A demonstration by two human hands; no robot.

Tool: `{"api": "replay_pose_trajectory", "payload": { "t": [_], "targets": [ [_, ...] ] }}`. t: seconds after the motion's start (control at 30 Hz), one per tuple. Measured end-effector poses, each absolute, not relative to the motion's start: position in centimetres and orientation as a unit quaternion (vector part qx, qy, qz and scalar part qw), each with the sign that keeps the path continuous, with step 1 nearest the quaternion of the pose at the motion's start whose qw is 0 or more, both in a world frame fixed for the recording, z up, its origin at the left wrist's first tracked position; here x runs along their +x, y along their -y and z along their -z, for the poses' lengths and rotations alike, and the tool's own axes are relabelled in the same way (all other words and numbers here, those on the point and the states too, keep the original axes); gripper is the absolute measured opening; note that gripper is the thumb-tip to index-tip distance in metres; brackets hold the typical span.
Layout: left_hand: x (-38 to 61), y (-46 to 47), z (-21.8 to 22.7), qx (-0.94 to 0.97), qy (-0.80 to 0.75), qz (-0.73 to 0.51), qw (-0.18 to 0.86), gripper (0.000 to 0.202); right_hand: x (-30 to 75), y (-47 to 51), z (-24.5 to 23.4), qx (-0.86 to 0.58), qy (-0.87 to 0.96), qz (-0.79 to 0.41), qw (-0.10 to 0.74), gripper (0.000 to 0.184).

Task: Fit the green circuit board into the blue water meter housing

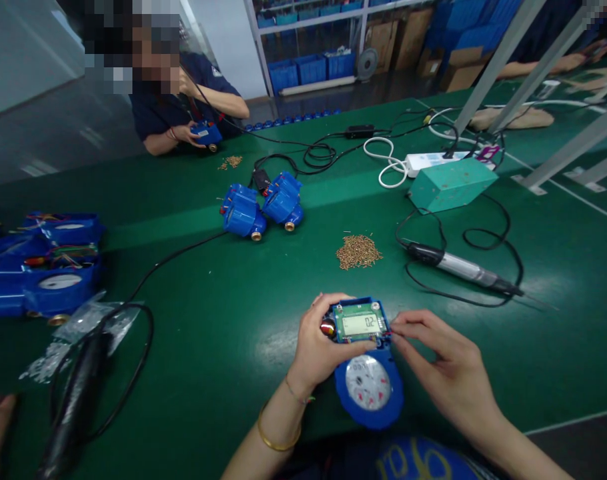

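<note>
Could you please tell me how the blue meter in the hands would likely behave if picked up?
The blue meter would probably feel stiff, given its rigid-looking casing. Its exposed circuit board and thin wires seem delicate, so a knock might damage them.

Bench [203, 360] free btwn hands [317, 343] & blk tool [78, 393]; driver [466, 270] blocks R, screw pile [358, 252] + 2 meters [243, 212] fwd.
</note>
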State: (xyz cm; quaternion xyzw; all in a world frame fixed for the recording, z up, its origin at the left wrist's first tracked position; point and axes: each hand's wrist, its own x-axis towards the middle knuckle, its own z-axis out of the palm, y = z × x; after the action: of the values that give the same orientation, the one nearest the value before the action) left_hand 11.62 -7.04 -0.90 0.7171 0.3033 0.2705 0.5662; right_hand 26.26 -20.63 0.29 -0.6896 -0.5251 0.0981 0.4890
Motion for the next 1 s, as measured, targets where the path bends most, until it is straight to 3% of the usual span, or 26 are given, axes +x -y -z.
{"api": "replay_pose_trajectory", "payload": {
  "t": [0.4,0.53,0.7,1.0],
  "targets": [
    [11.5,7.1,1.0,0.715,-0.308,-0.269,0.566,0.058,29.0,19.9,0.1,-0.631,0.546,-0.303,0.461,0.010],
    [11.6,7.0,1.0,0.718,-0.308,-0.264,0.566,0.059,31.0,17.9,0.1,-0.591,0.580,-0.353,0.436,0.028],
    [11.6,7.0,1.0,0.714,-0.310,-0.261,0.570,0.058,31.3,16.2,-0.2,-0.606,0.592,-0.333,0.414,0.032],
    [11.7,7.3,0.9,0.729,-0.301,-0.256,0.559,0.058,27.8,16.6,2.0,-0.676,0.530,-0.230,0.457,0.024]
  ]
}}
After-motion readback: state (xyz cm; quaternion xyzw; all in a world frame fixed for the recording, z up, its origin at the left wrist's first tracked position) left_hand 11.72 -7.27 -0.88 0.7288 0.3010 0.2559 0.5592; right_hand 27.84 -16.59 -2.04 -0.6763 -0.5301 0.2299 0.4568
